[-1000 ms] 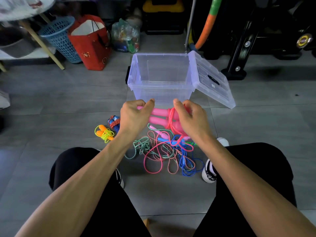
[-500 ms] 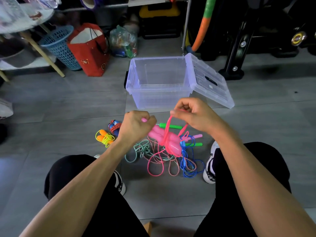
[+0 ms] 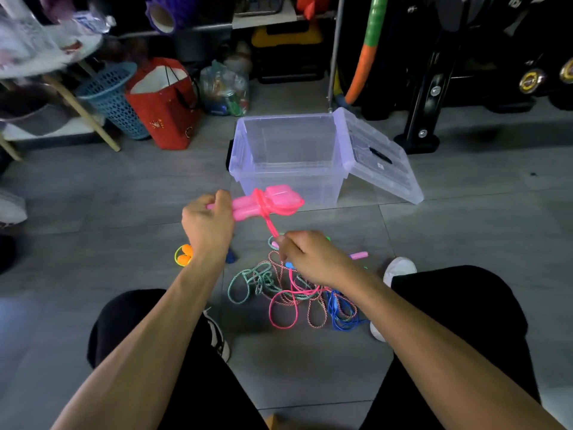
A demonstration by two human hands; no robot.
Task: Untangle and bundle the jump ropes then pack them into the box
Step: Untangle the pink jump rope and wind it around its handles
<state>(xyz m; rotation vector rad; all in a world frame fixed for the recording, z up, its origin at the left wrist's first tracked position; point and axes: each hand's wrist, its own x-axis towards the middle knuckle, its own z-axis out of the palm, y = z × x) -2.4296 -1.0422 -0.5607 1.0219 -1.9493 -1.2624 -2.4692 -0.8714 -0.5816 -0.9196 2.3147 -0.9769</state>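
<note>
Handles (image 3: 266,201) of the pink rope sit side by side in the left hand (image 3: 207,225), fingers curled round them, so the right hand (image 3: 310,256), pinching the cord (image 3: 270,225), can wind it, above the floor tangle (image 3: 294,293) before the open box (image 3: 288,181).

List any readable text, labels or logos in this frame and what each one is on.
None can be read.
Red bag: gold printed marks, too blurred to read.
Lid of the clear box: small white sticker, too small to read.
Black equipment: round gold badges and white lettering near the top edge, blurred.
Pink handles in the left hand: no print visible.
</note>
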